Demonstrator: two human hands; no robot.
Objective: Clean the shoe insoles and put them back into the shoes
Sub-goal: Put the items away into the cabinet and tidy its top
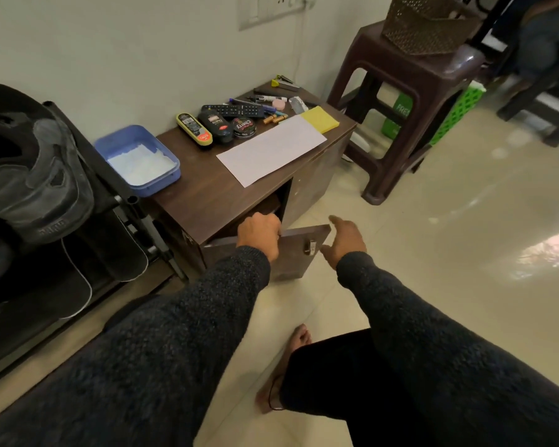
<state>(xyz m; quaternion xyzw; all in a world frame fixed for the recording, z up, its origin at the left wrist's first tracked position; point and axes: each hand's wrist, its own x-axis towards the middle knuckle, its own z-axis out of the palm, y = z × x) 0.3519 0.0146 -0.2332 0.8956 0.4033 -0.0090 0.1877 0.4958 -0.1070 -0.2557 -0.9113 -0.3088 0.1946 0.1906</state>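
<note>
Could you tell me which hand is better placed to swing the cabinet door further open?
The left hand: its fingers already curl over the top edge of the cabinet door, so it can likely just pull. The right hand is open beside the door's far edge, holding nothing.

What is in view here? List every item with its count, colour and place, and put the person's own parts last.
cabinet: 1, dark brown, by wall, door open
tray: 1, blue, cabinet's left end, white stuff inside
paper sheet: 1, white, cabinet top
cloth: 1, yellow, far end
polish containers: 3, black, behind paper
remote: 1, black, near wall
stool: 1, brown, right of cabinet
basket: 1, brown, on stool
crate: 1, green, under stool
shoe: 1, grey-black, rack at left
left hand: fingers curled over door's top edge
right hand: open, beside door
foot: bare, on floor
</note>
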